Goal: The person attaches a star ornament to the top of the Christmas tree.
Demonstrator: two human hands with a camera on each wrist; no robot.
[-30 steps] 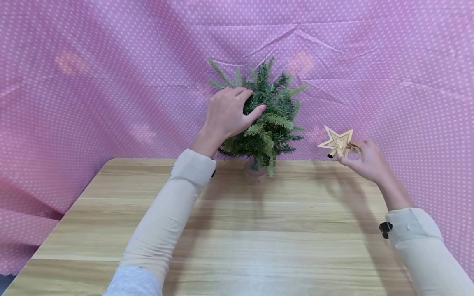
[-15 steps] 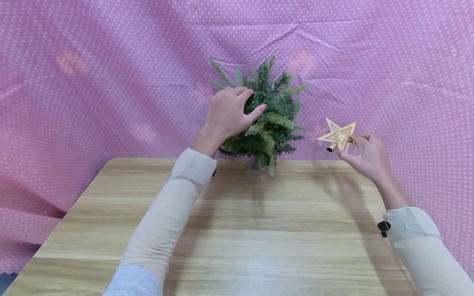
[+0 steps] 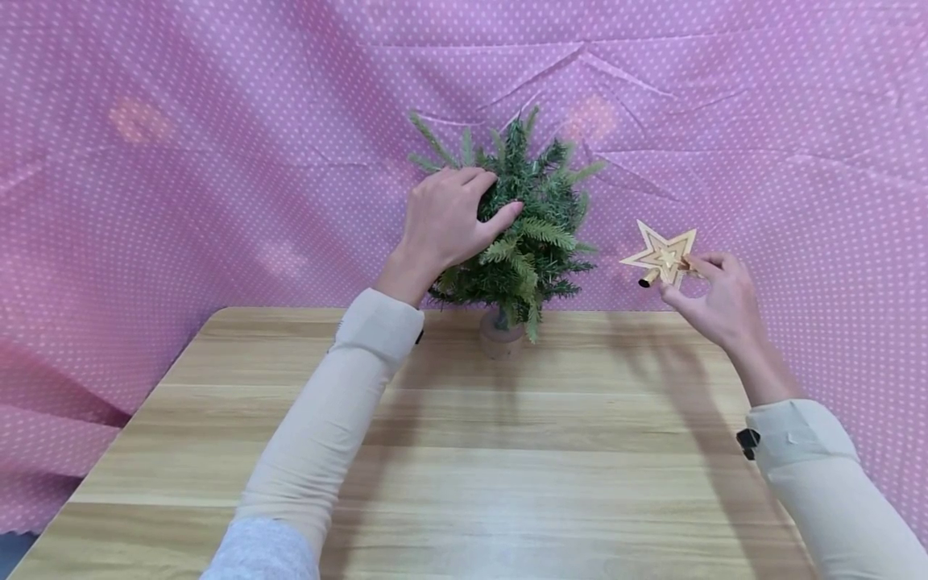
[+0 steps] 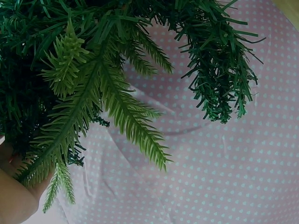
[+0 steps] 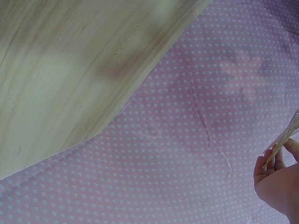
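Note:
A small artificial Christmas tree point(image 3: 540, 234) stands upright in a round pot point(image 3: 500, 337) near the table's far edge. My left hand point(image 3: 445, 225) holds its upper left side, thumb across the front and fingers bent in among the branches, where their tips are partly hidden. In the left wrist view, green branches point(image 4: 126, 107) cover part of that hand point(image 4: 18, 191). Off to the tree's right, my right hand point(image 3: 718, 302) pinches a gold star tree topper point(image 3: 663, 251) in the air, its short tube pointing down left. Seen from the right wrist, the star point(image 5: 280, 142) is edge-on.
The wooden table point(image 3: 507, 475) has rounded far corners. Close behind it hangs a pink dotted cloth point(image 3: 254, 161), which also drapes down at both sides.
My right hand has risen a little with the star topper, most of it in the first half second. The left hand and the tree have stayed in place.

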